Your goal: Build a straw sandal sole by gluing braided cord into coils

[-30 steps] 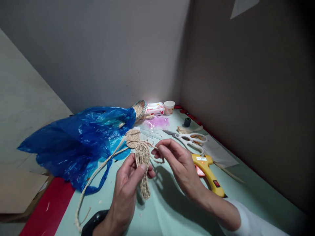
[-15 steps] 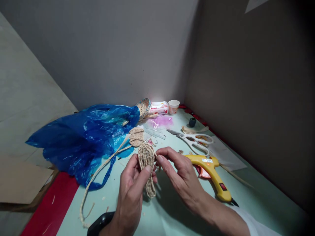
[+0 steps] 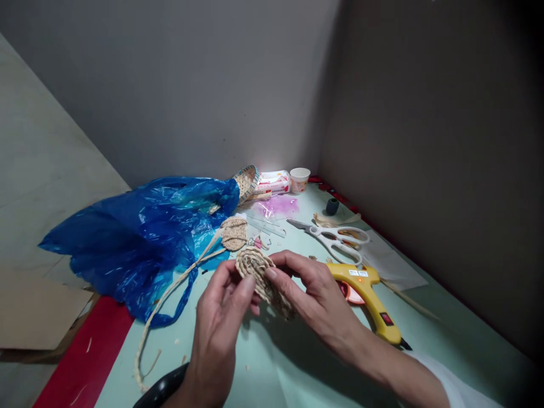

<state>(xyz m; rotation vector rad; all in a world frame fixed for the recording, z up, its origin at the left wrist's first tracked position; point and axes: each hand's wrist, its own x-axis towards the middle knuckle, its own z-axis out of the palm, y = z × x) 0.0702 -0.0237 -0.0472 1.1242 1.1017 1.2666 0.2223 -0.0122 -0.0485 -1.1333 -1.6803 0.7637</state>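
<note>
A small oval woven straw piece [image 3: 262, 277] is held above the pale green table [image 3: 297, 368] between both hands. My left hand [image 3: 223, 317] pinches its near-left edge with thumb and fingers closed. My right hand [image 3: 317, 297] grips its right side, thumb on top. A second woven straw piece [image 3: 233, 233] lies on the table just beyond, with a long braided straw cord [image 3: 170, 294] trailing from it toward the front left.
A crumpled blue plastic bag [image 3: 140, 238] fills the left. White scissors [image 3: 335, 238] and a yellow glue gun [image 3: 369, 297] lie to the right. A woven basket [image 3: 247, 182], a packet [image 3: 274, 182], a paper cup [image 3: 300, 179] and a dark spool [image 3: 332, 205] stand at the back.
The woven piece has been turned from hanging upright to lying tilted across both hands. My right hand has moved in from the loose strand and taken hold of its right side.
</note>
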